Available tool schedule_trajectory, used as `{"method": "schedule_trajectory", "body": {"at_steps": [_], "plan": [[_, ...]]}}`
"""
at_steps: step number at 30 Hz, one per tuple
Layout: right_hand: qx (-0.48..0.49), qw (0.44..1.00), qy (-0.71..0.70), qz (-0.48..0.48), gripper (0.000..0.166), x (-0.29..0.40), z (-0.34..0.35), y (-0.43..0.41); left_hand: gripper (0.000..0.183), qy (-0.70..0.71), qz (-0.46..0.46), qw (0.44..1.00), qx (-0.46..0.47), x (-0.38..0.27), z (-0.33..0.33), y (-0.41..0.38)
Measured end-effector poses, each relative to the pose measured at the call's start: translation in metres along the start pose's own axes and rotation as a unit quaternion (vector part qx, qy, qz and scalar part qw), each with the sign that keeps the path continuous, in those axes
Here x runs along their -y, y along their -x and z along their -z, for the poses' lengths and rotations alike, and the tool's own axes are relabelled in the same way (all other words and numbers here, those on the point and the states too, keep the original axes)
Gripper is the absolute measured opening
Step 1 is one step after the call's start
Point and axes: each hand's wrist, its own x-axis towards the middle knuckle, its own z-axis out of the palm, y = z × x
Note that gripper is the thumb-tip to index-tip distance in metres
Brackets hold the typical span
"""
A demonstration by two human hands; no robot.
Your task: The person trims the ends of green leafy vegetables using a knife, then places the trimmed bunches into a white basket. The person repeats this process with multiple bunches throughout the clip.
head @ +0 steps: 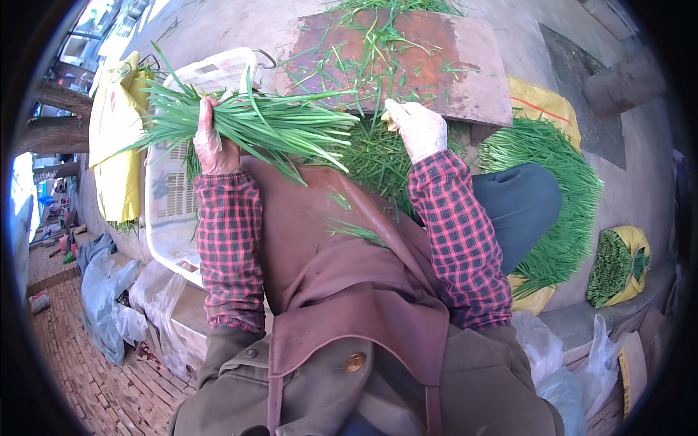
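Note:
My left hand (pixel 214 147), in a thin clear glove, grips a bunch of long green Chinese chives (pixel 272 122). The bunch lies sideways, its pale cut ends pointing right, above the rim of a white plastic basket (pixel 158 240). My right hand (pixel 415 128), in a whitish glove, is held apart from the bunch with its fingers curled closed. A yellowish bit shows at its fingertips; whether it is glove or leaf is unclear. Beneath and between the hands lies a heap of loose chive leaves (pixel 376 158). A few leaves (pixel 360 231) rest on my brown apron (pixel 294 218).
Ahead stands a low wooden board (pixel 463 54) strewn with chive scraps. To the right, a large pile of chives (pixel 567 201) lies on yellow sacking, with a wrapped bundle (pixel 611 267) beyond. A yellow sack (pixel 117 147) stands left; plastic bags (pixel 112 305) lie lower left.

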Motion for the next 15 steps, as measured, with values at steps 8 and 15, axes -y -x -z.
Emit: {"method": "schedule_trajectory", "body": {"at_steps": [8,15], "plan": [[-0.132,0.888,0.106,0.428,0.006,0.057,-0.045,0.067,0.020,0.176,0.144,0.974,0.018,0.006,0.022,-0.024],[-0.090,0.834,0.063,0.541,0.015,0.077,-0.055,0.092,0.023,0.140,0.115,0.978,-0.105,0.024,0.045,-0.042]]}}
